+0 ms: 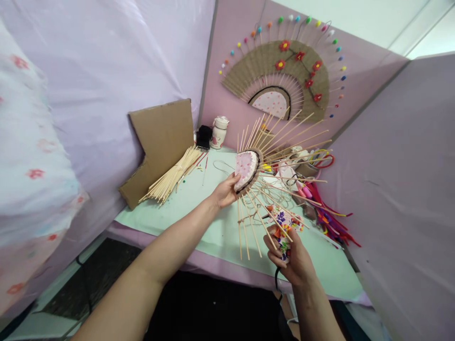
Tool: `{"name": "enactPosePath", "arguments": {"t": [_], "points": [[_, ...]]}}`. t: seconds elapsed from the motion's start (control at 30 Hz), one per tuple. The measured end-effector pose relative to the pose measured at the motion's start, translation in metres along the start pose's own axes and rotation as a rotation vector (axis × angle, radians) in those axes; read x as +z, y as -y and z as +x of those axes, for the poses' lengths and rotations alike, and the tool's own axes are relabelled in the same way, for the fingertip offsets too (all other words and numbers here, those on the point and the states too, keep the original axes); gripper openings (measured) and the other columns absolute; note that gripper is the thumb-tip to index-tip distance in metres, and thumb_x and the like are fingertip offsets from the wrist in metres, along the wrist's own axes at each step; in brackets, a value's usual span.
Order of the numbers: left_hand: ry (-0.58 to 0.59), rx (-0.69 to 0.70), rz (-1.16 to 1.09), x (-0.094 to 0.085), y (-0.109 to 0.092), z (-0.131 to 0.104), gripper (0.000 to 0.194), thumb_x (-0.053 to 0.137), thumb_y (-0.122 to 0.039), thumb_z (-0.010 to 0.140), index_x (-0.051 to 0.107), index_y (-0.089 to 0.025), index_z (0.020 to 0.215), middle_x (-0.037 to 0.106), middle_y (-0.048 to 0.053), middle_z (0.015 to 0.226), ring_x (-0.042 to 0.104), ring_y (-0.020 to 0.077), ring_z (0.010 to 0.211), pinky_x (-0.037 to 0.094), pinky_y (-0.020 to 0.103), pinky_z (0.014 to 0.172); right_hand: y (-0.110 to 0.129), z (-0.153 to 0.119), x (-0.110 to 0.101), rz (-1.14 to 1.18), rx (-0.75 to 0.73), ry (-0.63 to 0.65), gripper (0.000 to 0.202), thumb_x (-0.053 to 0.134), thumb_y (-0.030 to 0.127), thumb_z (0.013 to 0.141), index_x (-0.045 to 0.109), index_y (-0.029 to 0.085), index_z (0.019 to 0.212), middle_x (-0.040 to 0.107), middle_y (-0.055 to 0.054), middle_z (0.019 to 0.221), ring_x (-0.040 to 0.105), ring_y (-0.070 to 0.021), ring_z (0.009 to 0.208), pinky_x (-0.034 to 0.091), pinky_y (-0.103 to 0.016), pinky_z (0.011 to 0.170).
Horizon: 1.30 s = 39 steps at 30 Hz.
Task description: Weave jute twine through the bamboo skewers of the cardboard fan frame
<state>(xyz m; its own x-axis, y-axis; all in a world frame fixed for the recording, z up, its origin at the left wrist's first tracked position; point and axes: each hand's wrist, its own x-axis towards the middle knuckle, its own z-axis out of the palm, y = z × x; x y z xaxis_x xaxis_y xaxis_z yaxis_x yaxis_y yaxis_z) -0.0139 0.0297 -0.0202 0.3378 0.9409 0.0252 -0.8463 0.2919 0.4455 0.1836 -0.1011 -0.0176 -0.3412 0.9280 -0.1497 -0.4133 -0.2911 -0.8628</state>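
In the middle of the head view, my left hand (227, 188) grips the lower edge of a half-round pink and white piece (246, 166) with a dark braided rim. Thin wooden sticks (289, 135) fan out from its curved edge, to the top, right and bottom. My right hand (289, 253) is wrapped round a flower-patterned tool (284, 232) with a black cord at its lower end. The tool's tip lies among the lower sticks, and whether it touches them cannot be made out.
A green-covered table (213, 232) carries a bundle of sticks (172, 175), cardboard (165, 137), a white bottle (219, 131), loose string and red and purple strips (329, 215). A finished-looking fan (263, 61) hangs behind.
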Motion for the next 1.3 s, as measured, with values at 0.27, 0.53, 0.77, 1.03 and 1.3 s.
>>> {"name": "enactPosePath", "arguments": {"t": [0.27, 0.53, 0.77, 1.03, 1.3], "points": [[0.008, -0.004, 0.019, -0.0015, 0.0001, 0.001, 0.033, 0.049, -0.012, 0.092, 0.054, -0.018, 0.124, 0.072, 0.006, 0.096, 0.07, 0.0136, 0.075, 0.054, 0.024, 0.07, 0.0006, -0.001, -0.001, 0.021, 0.009, -0.015, 0.041, 0.066, 0.058, 0.077, 0.06, 0.018, 0.076, 0.033, 0.005, 0.062, 0.015, -0.0055, 0.048, 0.016, -0.011, 0.032], [0.014, 0.003, 0.03, -0.0026, 0.001, 0.0012, 0.022, 0.051, -0.012, 0.091, 0.058, -0.017, 0.112, 0.072, 0.005, 0.095, 0.07, 0.0129, 0.076, 0.055, 0.023, 0.072, -0.0008, -0.0029, -0.0022, 0.016, 0.005, -0.019, 0.04, 0.068, 0.057, 0.076, 0.06, 0.017, 0.076, 0.036, 0.005, 0.061, 0.021, -0.0044, 0.048, 0.02, -0.01, 0.032], [-0.007, -0.012, 0.036, -0.001, 0.001, 0.0006, 0.028, 0.052, -0.013, 0.091, 0.056, -0.018, 0.117, 0.072, 0.004, 0.094, 0.07, 0.0126, 0.074, 0.055, 0.022, 0.07, -0.0008, -0.0014, -0.0033, -0.016, 0.011, -0.036, 0.043, 0.07, 0.059, 0.073, 0.06, 0.017, 0.074, 0.036, 0.005, 0.059, 0.021, -0.0034, 0.046, 0.02, -0.01, 0.032], [-0.006, -0.01, 0.027, 0.0009, 0.0002, -0.001, 0.019, 0.054, -0.013, 0.09, 0.058, -0.016, 0.108, 0.072, 0.004, 0.091, 0.071, 0.0134, 0.071, 0.056, 0.022, 0.064, 0.0001, -0.003, -0.0017, -0.033, 0.01, -0.033, 0.045, 0.07, 0.06, 0.072, 0.059, 0.016, 0.073, 0.037, 0.005, 0.06, 0.02, -0.0031, 0.046, 0.02, -0.01, 0.032], [0.035, 0.005, 0.016, 0.0006, 0.0006, 0.0002, 0.023, 0.048, -0.011, 0.092, 0.057, -0.016, 0.113, 0.073, 0.005, 0.094, 0.071, 0.0137, 0.075, 0.056, 0.022, 0.067, -0.0011, -0.0038, -0.0031, -0.053, 0.003, -0.012, 0.045, 0.067, 0.061, 0.075, 0.059, 0.016, 0.072, 0.037, 0.005, 0.06, 0.019, -0.0037, 0.047, 0.019, -0.011, 0.033]]}}
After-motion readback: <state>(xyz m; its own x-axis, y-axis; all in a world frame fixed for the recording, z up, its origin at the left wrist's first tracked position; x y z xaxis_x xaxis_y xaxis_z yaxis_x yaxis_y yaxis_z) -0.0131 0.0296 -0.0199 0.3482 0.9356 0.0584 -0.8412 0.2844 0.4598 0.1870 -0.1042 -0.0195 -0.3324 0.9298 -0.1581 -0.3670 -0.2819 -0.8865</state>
